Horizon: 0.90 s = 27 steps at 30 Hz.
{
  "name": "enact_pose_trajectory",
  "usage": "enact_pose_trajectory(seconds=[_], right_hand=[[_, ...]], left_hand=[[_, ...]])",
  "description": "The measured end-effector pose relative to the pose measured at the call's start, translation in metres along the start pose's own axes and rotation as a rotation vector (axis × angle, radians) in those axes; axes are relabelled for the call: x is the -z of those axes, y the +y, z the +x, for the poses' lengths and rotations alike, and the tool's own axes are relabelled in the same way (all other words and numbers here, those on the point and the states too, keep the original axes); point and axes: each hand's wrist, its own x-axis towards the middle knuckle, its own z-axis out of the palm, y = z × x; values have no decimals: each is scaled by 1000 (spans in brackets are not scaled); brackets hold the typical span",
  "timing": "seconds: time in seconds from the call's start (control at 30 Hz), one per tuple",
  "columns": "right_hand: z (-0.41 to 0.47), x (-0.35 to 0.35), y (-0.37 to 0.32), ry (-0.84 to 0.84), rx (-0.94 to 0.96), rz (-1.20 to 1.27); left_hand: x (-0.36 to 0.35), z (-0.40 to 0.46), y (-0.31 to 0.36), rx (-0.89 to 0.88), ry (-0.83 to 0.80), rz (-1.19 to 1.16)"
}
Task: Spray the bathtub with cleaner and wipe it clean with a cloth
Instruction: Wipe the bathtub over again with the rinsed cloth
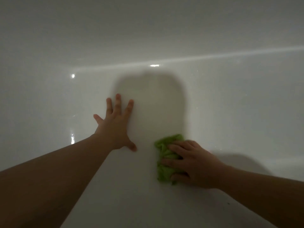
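Dim light over the glossy white moulded bathtub [213, 99]; its inner surface fills the whole view, with a pale reflected streak across it and a rounded shadow near centre. Left hand [115, 129] lies flat on the tub surface, fingers [117, 102] straight and spread apart, holding nothing; judged to be bracing body weight. Right hand [194, 165] presses a crumpled bright green cloth [164, 158] against the tub, just right of the left hand but apart from it; its fingers lie over the cloth, slightly curled into the folds. Whether they clamp the cloth or merely press it is hard to tell in this light; probably a light grip. Step in hand: wiping. Risks: the surface looks slick and possibly wet, so the bracing palm could slide and tip the person forward; the bunched cloth covers only a small patch, so strips could be missed; poor light would hide residue. A small dark speck [228, 203] sits low right, unwiped. Count: two hands, one cloth, one tub, one speck; no spray bottle in view.
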Motion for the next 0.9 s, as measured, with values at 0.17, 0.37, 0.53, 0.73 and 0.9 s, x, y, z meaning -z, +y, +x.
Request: enact_pose_trajectory(seconds=[0.17,0.37,0.53,0.73,0.9], right_hand=[[37,33,76,-31,147,-65],[115,113,173,267,-446,-202],[102,88,135,257,-543,-183],[4,23,37,-47,-199,-126],[-41,21,20,-162,-15,-207]], left_hand=[[1,7,14,12,2,-41],[0,19,20,-14,37,-59],[-3,20,20,-19,58,-55],[-18,3,25,-86,66,-33],[-45,-18,53,-203,76,0]])
